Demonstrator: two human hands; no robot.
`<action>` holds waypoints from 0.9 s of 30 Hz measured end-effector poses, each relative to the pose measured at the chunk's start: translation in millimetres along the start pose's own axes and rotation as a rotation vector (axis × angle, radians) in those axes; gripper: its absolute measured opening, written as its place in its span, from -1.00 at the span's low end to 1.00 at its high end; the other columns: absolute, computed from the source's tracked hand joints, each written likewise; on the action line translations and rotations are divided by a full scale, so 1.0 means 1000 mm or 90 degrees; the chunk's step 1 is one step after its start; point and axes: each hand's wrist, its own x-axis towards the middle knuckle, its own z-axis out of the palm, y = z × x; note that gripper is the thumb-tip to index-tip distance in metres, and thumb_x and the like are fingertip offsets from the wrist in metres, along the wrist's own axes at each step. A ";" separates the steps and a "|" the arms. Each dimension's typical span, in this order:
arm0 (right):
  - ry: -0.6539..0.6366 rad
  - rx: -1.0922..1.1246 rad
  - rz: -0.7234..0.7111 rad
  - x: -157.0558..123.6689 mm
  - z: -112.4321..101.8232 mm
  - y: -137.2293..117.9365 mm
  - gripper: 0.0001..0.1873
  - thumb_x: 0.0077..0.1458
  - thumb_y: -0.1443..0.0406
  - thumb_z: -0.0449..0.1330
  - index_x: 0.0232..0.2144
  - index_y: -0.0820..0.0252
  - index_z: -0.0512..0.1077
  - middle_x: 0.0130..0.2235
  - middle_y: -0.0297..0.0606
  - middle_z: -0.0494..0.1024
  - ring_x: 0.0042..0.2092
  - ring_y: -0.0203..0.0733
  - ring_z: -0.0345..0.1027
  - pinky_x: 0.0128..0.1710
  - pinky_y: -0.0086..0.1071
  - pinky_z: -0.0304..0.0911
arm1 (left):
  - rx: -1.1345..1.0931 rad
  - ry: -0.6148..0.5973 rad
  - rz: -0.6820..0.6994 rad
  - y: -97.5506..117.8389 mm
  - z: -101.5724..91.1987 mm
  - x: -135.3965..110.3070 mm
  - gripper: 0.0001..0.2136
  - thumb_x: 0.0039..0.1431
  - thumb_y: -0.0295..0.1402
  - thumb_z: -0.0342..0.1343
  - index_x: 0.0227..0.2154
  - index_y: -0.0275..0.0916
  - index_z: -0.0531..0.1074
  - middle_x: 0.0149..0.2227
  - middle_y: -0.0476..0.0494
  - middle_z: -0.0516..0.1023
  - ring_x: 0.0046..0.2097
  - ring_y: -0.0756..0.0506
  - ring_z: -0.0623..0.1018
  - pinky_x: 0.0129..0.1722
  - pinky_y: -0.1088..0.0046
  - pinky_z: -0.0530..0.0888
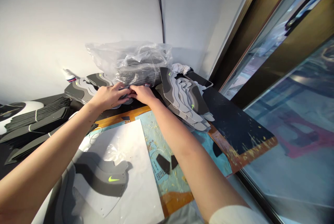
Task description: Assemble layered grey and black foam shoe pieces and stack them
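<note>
Both arms reach forward to the back of the worktable. My left hand [108,96] and my right hand [142,93] meet at the foot of a clear plastic bag [130,60] filled with dark cut pieces. The fingers of both hands are curled and pinch at a grey shoe-upper piece [125,100] lying under the bag's edge. Nearer to me, a grey shoe-upper panel [104,178] with a lime swoosh lies flat on a white sheet [135,147].
A fanned stack of grey uppers [185,102] leans right of the bag. Stacks of dark cut pieces [39,116] lie at the left, with a glue bottle [69,75] behind. A stained cutting mat [167,168] and dark board [232,119] cover the table. Glass door on the right.
</note>
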 end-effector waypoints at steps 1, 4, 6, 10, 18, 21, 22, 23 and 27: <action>0.000 -0.006 0.004 0.000 0.000 -0.001 -0.81 0.27 0.15 0.20 -0.13 0.09 0.46 -0.15 -0.28 0.65 -0.09 -0.04 0.50 -0.27 -0.39 0.16 | -0.001 0.003 -0.001 0.000 0.001 0.000 -0.52 0.40 0.04 -0.22 0.13 -0.09 0.39 0.15 -0.28 0.36 -0.35 -0.08 0.44 -0.44 0.42 0.25; 0.011 -0.012 0.006 0.000 0.000 0.000 -0.80 0.28 0.14 0.18 -0.13 0.10 0.46 -0.15 -0.26 0.65 -0.09 -0.04 0.50 -0.28 -0.38 0.15 | -0.019 -0.004 -0.008 0.000 0.001 0.000 -0.55 0.40 -0.01 -0.19 0.11 -0.13 0.40 0.15 -0.28 0.35 -0.35 -0.07 0.44 -0.42 0.43 0.26; 0.014 0.010 -0.007 0.000 0.001 0.003 -0.83 0.27 0.17 0.21 -0.15 0.11 0.46 -0.15 -0.28 0.65 -0.09 -0.08 0.50 -0.28 -0.40 0.15 | -0.034 -0.015 -0.014 0.001 0.001 0.000 -0.58 0.43 -0.10 -0.23 0.11 -0.14 0.40 0.14 -0.29 0.35 -0.35 -0.06 0.44 -0.40 0.43 0.25; -0.007 0.076 -0.041 0.001 0.004 0.009 -0.81 0.14 0.31 0.33 -0.19 0.14 0.45 -0.22 -0.39 0.66 -0.14 -0.20 0.51 -0.32 -0.45 0.11 | -0.032 -0.023 -0.003 0.001 -0.001 0.000 -0.59 0.44 -0.15 -0.25 0.14 -0.12 0.38 0.11 -0.31 0.36 -0.37 -0.08 0.43 -0.42 0.40 0.23; -0.011 0.010 -0.054 -0.001 0.003 0.007 -0.74 0.12 0.29 0.36 -0.14 0.16 0.43 -0.22 -0.36 0.65 -0.13 -0.14 0.51 -0.28 -0.43 0.15 | -0.056 -0.035 0.001 0.002 -0.004 0.001 -0.62 0.42 -0.21 -0.24 0.10 -0.15 0.38 0.09 -0.34 0.37 -0.36 -0.08 0.44 -0.40 0.39 0.27; -0.005 -0.029 -0.039 -0.002 0.001 0.003 -0.74 0.21 0.20 0.29 -0.09 0.16 0.42 -0.15 -0.24 0.64 -0.09 -0.08 0.51 -0.23 -0.39 0.19 | -0.091 -0.026 -0.005 0.001 -0.001 0.001 -0.62 0.42 -0.17 -0.23 0.09 -0.14 0.39 0.11 -0.32 0.36 -0.33 -0.08 0.46 -0.36 0.40 0.31; -0.002 -0.043 -0.034 -0.002 0.001 0.002 -0.73 0.24 0.17 0.26 -0.08 0.17 0.42 -0.13 -0.21 0.64 -0.07 -0.06 0.50 -0.22 -0.37 0.21 | -0.096 -0.020 -0.005 0.000 0.001 0.001 -0.62 0.42 -0.16 -0.23 0.08 -0.14 0.39 0.11 -0.31 0.37 -0.33 -0.08 0.46 -0.35 0.40 0.32; 0.002 -0.056 -0.031 -0.001 0.001 0.002 -0.72 0.26 0.15 0.24 -0.07 0.17 0.42 -0.11 -0.19 0.63 -0.07 -0.03 0.51 -0.22 -0.36 0.22 | -0.098 -0.013 -0.005 0.000 0.002 0.001 -0.61 0.42 -0.13 -0.21 0.07 -0.14 0.40 0.11 -0.31 0.37 -0.32 -0.08 0.46 -0.34 0.40 0.33; 0.003 -0.087 -0.025 0.001 0.003 0.000 -0.70 0.29 0.10 0.18 -0.04 0.14 0.40 -0.11 -0.20 0.63 -0.06 0.00 0.51 -0.20 -0.33 0.26 | -0.090 0.015 -0.019 0.000 0.007 0.000 -0.57 0.35 0.00 -0.09 0.09 -0.12 0.40 0.14 -0.32 0.35 -0.30 -0.10 0.49 -0.30 0.34 0.39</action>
